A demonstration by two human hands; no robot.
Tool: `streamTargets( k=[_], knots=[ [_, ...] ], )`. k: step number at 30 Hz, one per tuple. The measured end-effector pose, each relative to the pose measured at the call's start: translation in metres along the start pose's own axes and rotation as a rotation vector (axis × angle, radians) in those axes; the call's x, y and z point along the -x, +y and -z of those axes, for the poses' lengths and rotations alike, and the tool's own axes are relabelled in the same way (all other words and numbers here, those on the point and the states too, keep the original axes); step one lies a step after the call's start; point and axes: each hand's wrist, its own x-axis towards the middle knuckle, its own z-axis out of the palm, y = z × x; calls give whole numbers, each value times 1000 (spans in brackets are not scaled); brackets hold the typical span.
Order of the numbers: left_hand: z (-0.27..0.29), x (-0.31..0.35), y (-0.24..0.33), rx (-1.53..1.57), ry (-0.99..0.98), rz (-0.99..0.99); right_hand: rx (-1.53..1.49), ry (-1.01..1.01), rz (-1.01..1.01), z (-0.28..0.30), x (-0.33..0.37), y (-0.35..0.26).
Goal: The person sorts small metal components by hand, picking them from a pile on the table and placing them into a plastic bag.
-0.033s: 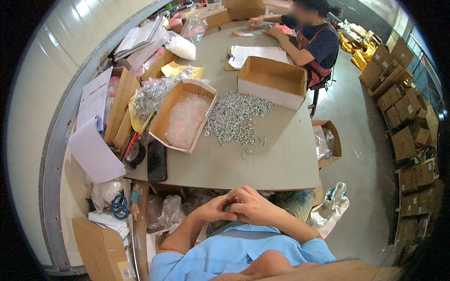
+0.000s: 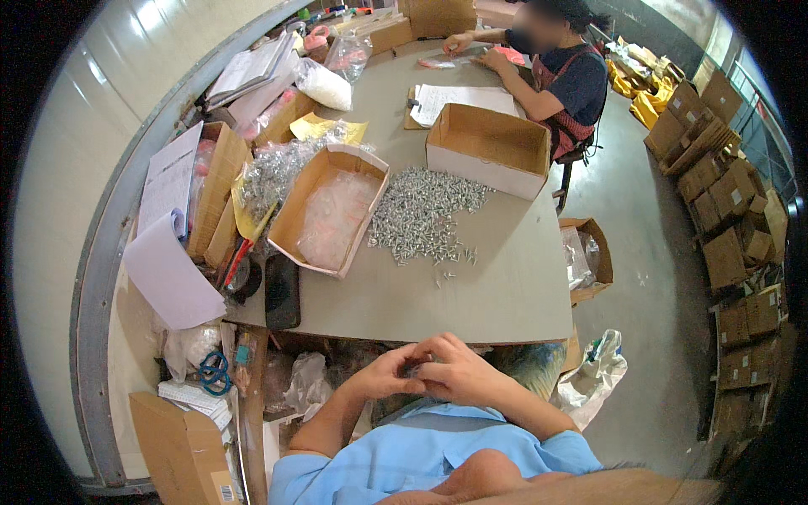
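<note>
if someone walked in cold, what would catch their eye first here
Most striking is the loose heap of small silver metal screws spread across the middle of the grey table, between an open shallow cardboard box holding clear plastic bags and an empty brown cardboard box. Close below the table's near edge, the left hand and right hand meet over something small. At the far end another person sits working.

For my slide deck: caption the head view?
Both hands meet below the table edge; screws lie heaped between boxes.
</note>
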Motion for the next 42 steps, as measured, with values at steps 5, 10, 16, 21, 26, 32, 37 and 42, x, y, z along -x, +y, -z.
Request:
streamTargets(
  k=[5,10,16,21,26,32,37,42],
  knots=[
    [-12,-15,17,-389,203,-370,-70,139,-164,11,13,5],
    [-26,-21,27,-619,326,-364,-137,211,-393,11,16,3],
    [-25,-25,31,-690,281,-387,-124,193,-259,9,15,14],
    [0,-20,51,-712,303,-334,-215,157,-292,14,16,20],
    [83,-28,130,-655,1158,-577,-154,329,-489,17,29,41],
    [167,-79,155,-1143,967,-565,28,408,-521,5,36,61],
    [217,-106,111,-1685,644,-279,-15,380,-541,6,34,61],
    [196,-108,140,-1542,791,-49,27,377,-560,9,37,61]
  ],
)
